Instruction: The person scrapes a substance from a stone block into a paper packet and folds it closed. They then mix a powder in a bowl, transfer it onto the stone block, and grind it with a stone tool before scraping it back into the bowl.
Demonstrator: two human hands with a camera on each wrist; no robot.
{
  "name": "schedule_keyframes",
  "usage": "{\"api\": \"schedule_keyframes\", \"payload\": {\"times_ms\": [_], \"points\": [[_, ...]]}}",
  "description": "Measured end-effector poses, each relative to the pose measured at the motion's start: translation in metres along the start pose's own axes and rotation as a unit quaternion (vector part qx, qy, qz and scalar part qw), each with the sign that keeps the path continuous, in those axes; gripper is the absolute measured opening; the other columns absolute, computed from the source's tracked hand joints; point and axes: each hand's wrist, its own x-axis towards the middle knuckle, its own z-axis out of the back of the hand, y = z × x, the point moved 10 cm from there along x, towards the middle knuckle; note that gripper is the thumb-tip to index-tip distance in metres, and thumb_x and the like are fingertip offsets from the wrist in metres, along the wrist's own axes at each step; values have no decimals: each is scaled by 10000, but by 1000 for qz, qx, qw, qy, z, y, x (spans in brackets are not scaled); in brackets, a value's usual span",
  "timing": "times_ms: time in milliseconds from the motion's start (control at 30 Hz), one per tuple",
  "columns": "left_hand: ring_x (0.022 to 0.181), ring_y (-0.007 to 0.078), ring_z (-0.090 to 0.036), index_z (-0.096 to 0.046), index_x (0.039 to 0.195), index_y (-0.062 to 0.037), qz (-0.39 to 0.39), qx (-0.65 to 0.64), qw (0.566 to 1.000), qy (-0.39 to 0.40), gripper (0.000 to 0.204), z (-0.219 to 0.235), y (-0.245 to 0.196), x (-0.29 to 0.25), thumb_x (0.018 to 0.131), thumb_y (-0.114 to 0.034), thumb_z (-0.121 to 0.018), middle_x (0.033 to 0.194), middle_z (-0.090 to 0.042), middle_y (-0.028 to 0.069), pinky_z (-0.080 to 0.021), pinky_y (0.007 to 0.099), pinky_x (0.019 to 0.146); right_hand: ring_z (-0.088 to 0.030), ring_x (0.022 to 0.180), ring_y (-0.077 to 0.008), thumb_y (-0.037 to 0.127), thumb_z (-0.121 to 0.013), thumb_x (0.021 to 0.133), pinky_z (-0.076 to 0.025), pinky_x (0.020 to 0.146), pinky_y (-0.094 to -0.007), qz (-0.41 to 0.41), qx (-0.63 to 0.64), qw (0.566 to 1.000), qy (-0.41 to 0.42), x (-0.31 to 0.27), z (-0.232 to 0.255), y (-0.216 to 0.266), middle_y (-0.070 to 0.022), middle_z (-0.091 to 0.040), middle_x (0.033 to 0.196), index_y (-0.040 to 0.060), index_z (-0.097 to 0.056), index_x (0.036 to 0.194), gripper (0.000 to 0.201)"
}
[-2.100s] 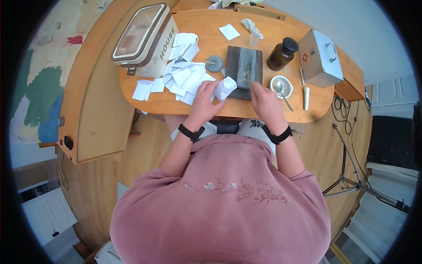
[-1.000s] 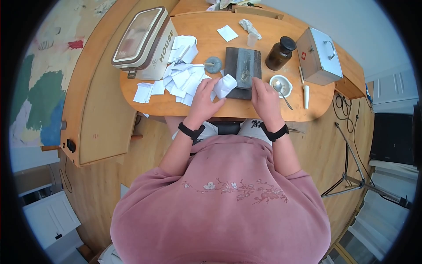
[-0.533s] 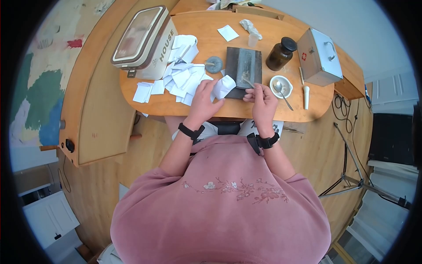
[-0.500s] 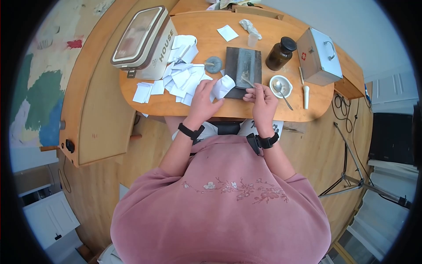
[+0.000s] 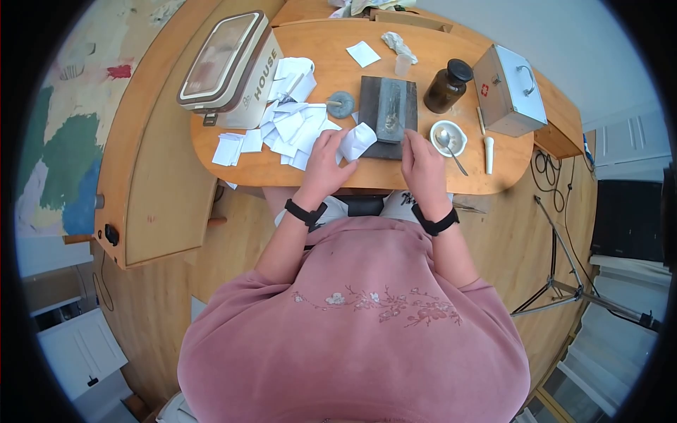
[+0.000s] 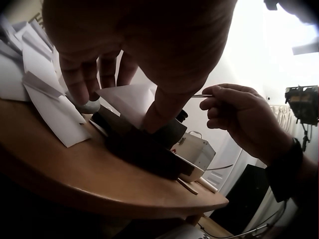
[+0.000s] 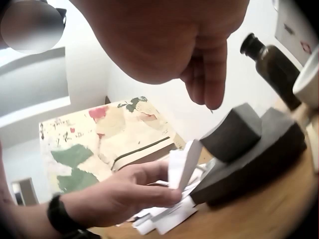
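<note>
My left hand (image 5: 326, 168) grips a white paper folded into a pouch (image 5: 358, 142), thumb and fingers on opposite sides, left of the dark slab (image 5: 386, 150). On that slab lies a grey stone trough (image 5: 392, 95) with light powder in its hollow. My right hand (image 5: 427, 168) is at the trough's near right corner, thumb and fingers pinched together on a slim metal tool (image 6: 202, 95). Only a short length of this tool shows in the left wrist view; the fingers hide the rest. Right of this hand stands a white mortar (image 5: 461, 141) holding a metal spoon (image 5: 445, 139).
Loose white papers (image 5: 289, 127) cover the table's left part beside a lidded box (image 5: 247, 88). A grey grinding wheel (image 5: 341, 104) lies near them. A brown bottle (image 5: 446, 90), a white pestle (image 5: 489, 156) and a metal case (image 5: 509, 92) stand or lie to the right.
Half a second ago my right hand was rolled palm-up, the slim tool showing over the trough; now it is rolled back over, hiding the tool from above. My left hand keeps holding the paper pouch.
</note>
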Motion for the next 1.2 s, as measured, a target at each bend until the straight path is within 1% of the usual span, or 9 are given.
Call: {"api": "schedule_keyframes", "payload": {"times_ms": [100, 233, 300, 500, 633, 700, 800, 1133, 1200], "points": [[1301, 409, -620, -636, 1484, -2, 6, -4, 1000, 9, 693, -2, 0, 0, 843, -116, -875, 1366, -643, 185, -523, 475, 1131, -743, 811, -456, 32, -701, 1048, -589, 689, -527, -23, -55, 994, 96, 5, -12, -10, -245, -763, 912, -20, -715, 1170, 133], [1297, 407, -621, -635, 1484, -1, 7, -8, 1000, 2, 694, -1, 0, -1, 843, -116, -874, 1370, -642, 185, -524, 475, 1130, -777, 788, -395, 61, -712, 1062, -606, 679, -464, -62, 18, 994, 94, -2, -18, -5, -225, -784, 920, -23, -725, 1208, 169], [1301, 403, -618, -634, 1488, -5, -8, -8, 1000, -7, 701, 0, -1, -1, 840, -117, -875, 1377, -638, 180, -523, 472, 1131, -803, 766, -265, 100, -686, 1115, -632, 703, -371, -222, 194, 954, 44, -12, -21, -24, -183, -813, 923, -56, -723, 1249, 209], [1289, 401, -613, -638, 1488, -9, -4, 20, 1000, -5, 703, -2, 3, -2, 830, -104, -869, 1383, -634, 170, -524, 471, 1127, -778, 803, -151, 158, -610, 1187, -649, 768, -297, -350, 398, 845, -67, -42, -38, -56, -137, -814, 942, -119, -724, 1242, 305], [1274, 401, -616, -640, 1486, -11, -6, 27, 1000, -6, 702, -4, 4, -1, 828, -99, -866, 1381, -635, 169, -528, 472, 1117, -796, 844, -149, 149, -618, 1181, -651, 775, -309, -318, 402, 857, -49, -45, -34, -44, -143, -828, 975, -97, -733, 1253, 280], [1272, 401, -616, -641, 1486, -11, -11, 24, 1000, -9, 703, -4, 2, -1, 826, -98, -867, 1377, -635, 166, -530, 471, 1112, -822, 869, -200, 103, -648, 1153, -655, 789, -343, -223, 270, 936, 43, -36, -31, -13, -176, -836, 1017, -68, -735, 1268, 224], [1272, 400, -615, -642, 1487, -9, -16, 23, 1000, -11, 705, -3, -1, -1, 824, -95, -867, 1377, -635, 163, -530, 471, 1113, -836, 905, -282, 33, -678, 1103, -654, 809, -387, -124, 157, 979, 47, -32, -23, 1, -205, -833, 1046, -42, -740, 1270, 193], [1281, 397, -613, -637, 1500, -6, -11, 18, 1000, 1, 709, -4, -2, -2, 836, -109, -864, 1388, -635, 160, -527, 468, 1122, -843, 911, -278, -6, -685, 1084, -660, 805, -375, -21, 51, 998, 20, -38, -7, 2, -180, -843, 1036, -21, -755, 1299, 227], [1295, 391, -611, -636, 1500, -7, -5, 14, 1000, 2, 706, -4, -1, -3, 840, -114, -863, 1385, -636, 159, -522, 464, 1131, -806, 881, -367, -4, -722, 1057, -636, 796, -427, -47, 60, 997, -33, -41, 6, 0, -213, -810, 990, -29, -757, 1266, 213]]}}
